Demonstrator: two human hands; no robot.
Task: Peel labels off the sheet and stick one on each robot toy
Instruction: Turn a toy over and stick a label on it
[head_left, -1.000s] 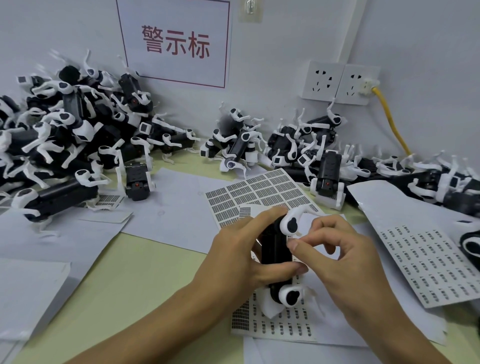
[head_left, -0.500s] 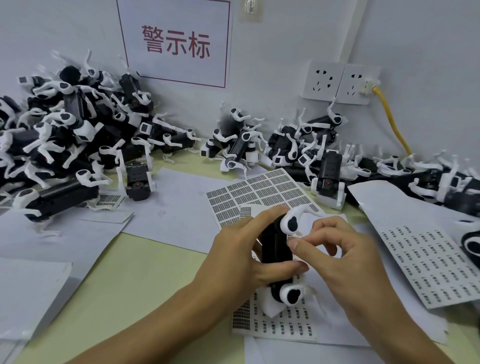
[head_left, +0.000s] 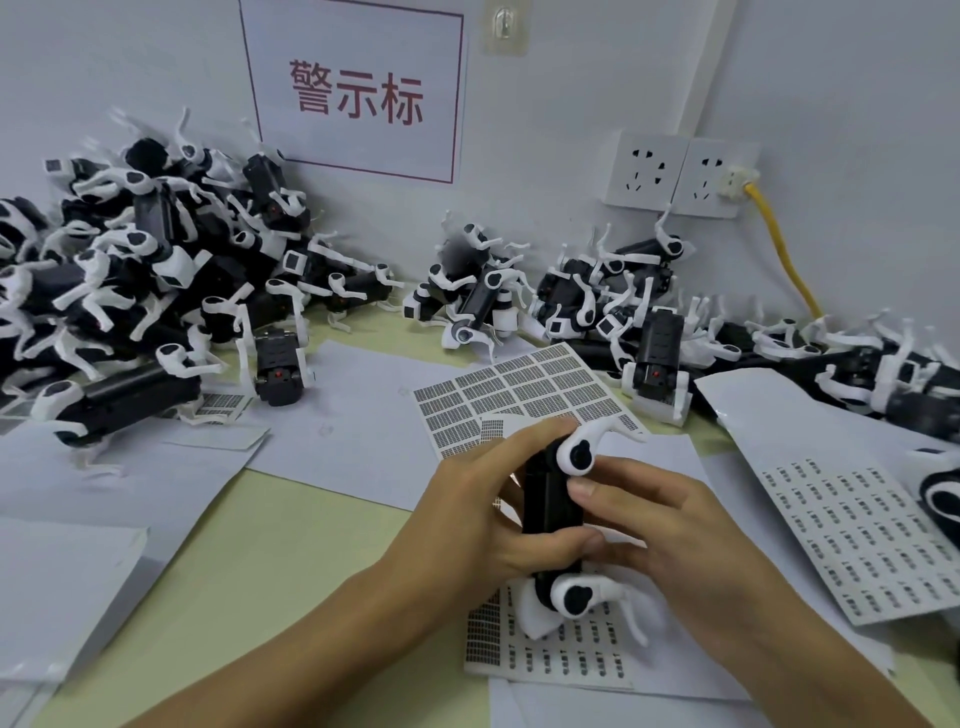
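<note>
My left hand (head_left: 483, 525) grips a black robot toy with white legs (head_left: 550, 506), holding it upright above a label sheet (head_left: 550, 660). The thumb and fingers of that hand wrap round the toy's black body. My right hand (head_left: 670, 545) is at the toy's right side, its thumb pressing on the black body just under the upper white leg joint. No label is visible under the thumb. A fuller label sheet (head_left: 519, 384) lies behind the toy, and another one (head_left: 852, 525) lies to the right.
Piles of black and white robot toys line the wall: a big heap at the left (head_left: 130, 280), a small group in the middle (head_left: 472, 291), more at the right (head_left: 654, 322). White backing papers (head_left: 343, 415) cover the yellow-green table (head_left: 270, 561). A yellow cable (head_left: 779, 249) hangs from wall sockets.
My right thumb has slid a little down the toy's black body. The toy and my left hand have stayed nearly still.
</note>
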